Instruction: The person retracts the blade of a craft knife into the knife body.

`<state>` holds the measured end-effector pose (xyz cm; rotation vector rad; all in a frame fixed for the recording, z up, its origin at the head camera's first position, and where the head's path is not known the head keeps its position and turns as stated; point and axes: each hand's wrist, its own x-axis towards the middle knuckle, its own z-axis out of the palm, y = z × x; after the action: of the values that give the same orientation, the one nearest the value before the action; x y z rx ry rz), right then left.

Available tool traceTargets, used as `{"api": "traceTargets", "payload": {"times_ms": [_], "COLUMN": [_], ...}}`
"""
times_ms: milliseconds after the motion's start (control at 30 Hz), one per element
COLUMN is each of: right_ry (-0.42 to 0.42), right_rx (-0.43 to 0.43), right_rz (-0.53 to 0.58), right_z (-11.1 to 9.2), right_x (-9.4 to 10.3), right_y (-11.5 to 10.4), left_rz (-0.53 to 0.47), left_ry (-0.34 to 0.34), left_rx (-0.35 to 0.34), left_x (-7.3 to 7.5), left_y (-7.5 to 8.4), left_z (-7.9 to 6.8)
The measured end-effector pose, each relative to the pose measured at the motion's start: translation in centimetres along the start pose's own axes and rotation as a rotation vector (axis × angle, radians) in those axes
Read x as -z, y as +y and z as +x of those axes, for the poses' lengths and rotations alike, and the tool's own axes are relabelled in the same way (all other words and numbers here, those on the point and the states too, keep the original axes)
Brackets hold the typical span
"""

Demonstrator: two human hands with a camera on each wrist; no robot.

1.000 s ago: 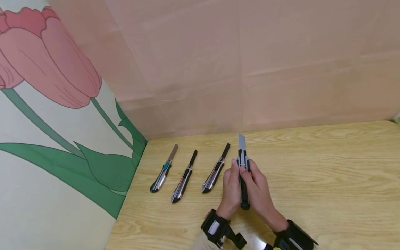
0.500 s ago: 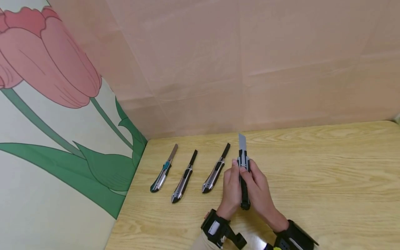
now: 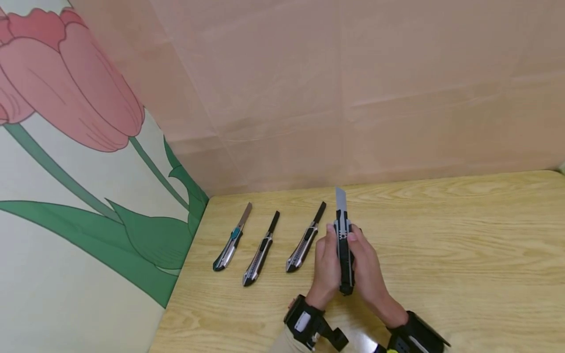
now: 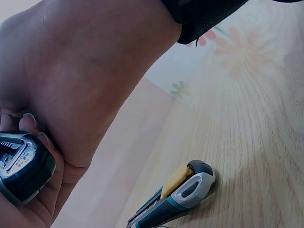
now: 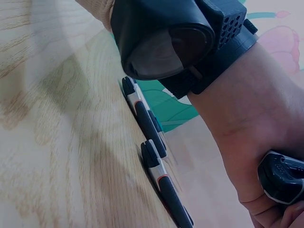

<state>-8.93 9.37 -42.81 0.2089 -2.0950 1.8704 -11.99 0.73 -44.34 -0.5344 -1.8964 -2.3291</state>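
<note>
My left hand (image 3: 327, 267) and right hand (image 3: 370, 272) curl round a black-and-grey utility knife (image 3: 343, 245) between them, its broad silver blade (image 3: 341, 198) pointing away from me. Left of them, a slim silver-and-black cutter (image 3: 302, 249) lies on the pale wood-grain table (image 3: 463, 245).

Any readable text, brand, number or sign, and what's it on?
None legible anywhere.
Held knife: pale lettering on its end, left wrist view, too blurred to read.
Three other knives, head view: any print too small.
Yellow-topped knife, left wrist view: no letters discernible.
Left wristband: nothing legible.
</note>
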Motion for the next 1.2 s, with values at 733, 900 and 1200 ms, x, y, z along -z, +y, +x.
{"api": "traceTargets", "payload": {"times_ms": [733,900,1200], "right_ry": [-0.007,0.002,0.018], "right_rx": [-0.001,-0.002,0.001], "right_rz": [0.052,0.052,0.055], "right_z": [0.03,0.03,-0.01], "right_x": [-0.21,-0.21,-0.29], "right_y": [0.37,0.36,0.66], "left_rz": [0.056,0.059,0.057], "left_ry": [-0.033,-0.022,-0.008], "left_rx": [0.065,0.077,0.086], "left_x": [-0.01,-0.09,-0.11], "left_y": [-0.26,-0.39,-0.56], "left_z": [0.00,-0.06,0.05]}}
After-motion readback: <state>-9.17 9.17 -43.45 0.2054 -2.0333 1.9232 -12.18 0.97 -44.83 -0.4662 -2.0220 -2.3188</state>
